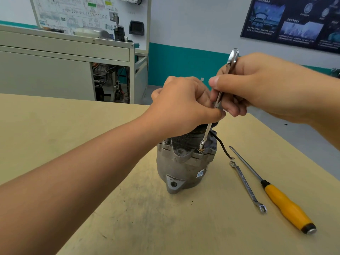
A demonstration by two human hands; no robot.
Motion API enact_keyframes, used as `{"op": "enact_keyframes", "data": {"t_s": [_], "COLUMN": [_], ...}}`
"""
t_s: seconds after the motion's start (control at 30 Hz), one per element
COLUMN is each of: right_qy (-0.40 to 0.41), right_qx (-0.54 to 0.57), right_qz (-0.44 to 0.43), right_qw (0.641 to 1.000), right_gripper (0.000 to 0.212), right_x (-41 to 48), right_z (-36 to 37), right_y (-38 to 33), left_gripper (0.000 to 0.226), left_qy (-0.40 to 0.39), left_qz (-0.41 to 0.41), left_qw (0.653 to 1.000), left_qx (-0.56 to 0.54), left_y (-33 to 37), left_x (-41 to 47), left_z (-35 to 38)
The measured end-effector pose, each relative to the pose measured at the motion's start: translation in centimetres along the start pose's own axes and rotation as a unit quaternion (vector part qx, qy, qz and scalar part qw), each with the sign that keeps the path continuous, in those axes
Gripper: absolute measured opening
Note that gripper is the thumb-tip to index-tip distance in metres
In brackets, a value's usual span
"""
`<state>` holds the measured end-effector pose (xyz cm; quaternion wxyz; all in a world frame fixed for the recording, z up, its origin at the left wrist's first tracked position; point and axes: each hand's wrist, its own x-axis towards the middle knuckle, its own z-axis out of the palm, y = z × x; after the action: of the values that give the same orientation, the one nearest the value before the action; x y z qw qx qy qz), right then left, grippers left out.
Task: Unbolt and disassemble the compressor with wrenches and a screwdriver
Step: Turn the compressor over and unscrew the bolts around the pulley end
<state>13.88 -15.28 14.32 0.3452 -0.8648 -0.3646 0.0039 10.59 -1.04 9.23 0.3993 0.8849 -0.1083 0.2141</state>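
Centrally on a tan table (92, 126), its top scuffed and smudged grey, a compressor (184, 168) stands on end. A wrench (207, 134) slopes down to a bolt (201, 150) on its upper flange, ring end seated on the bolt head. The right hand (257, 89) pinches the wrench's upper shank between thumb and curled fingers, and the open end sticks out above the knuckles. The left hand (184, 105) is curled over the compressor's dark top, thumb lying across the wrench lower down. Its fingers are hidden, so I cannot tell whether they close on the wrench or the compressor.

A black wire (222, 146) trails from the compressor's right side onto the table. Just right of it lie a second wrench (246, 184) and a screwdriver (287, 203) with a yellow handle, side by side and apart.

Beyond the table's far edge stands a grey cabinet (55, 70) with an open bay showing cables and machinery. Above it hangs a white board (82, 13) printed with a wiring diagram. The wall is pale with a teal band (184, 63) below, and a dark poster (294, 23) hangs at upper right.
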Motion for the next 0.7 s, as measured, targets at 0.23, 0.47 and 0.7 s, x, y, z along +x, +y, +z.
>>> {"op": "enact_keyframes", "data": {"t_s": [0.23, 0.47, 0.7], "right_qy": [-0.015, -0.04, -0.028], "right_qx": [-0.005, -0.062, 0.072], "right_qz": [0.002, -0.022, -0.018], "right_qw": [1.0, 0.997, 0.997], "right_gripper": [0.035, 0.025, 0.029], "right_x": [0.1, -0.6, -1.0], "right_z": [0.2, -0.6, -1.2], "right_y": [0.0, 0.3, 0.9], "left_gripper": [0.017, 0.021, 0.024], "left_qy": [-0.039, -0.085, -0.048], "left_qz": [0.002, 0.022, 0.015], "left_qw": [0.999, 0.995, 0.999], "left_qx": [-0.014, -0.038, -0.001], "left_y": [-0.9, -1.0, 0.0], "left_x": [0.4, 0.7, 0.7], "left_z": [0.0, -0.6, 0.0]}}
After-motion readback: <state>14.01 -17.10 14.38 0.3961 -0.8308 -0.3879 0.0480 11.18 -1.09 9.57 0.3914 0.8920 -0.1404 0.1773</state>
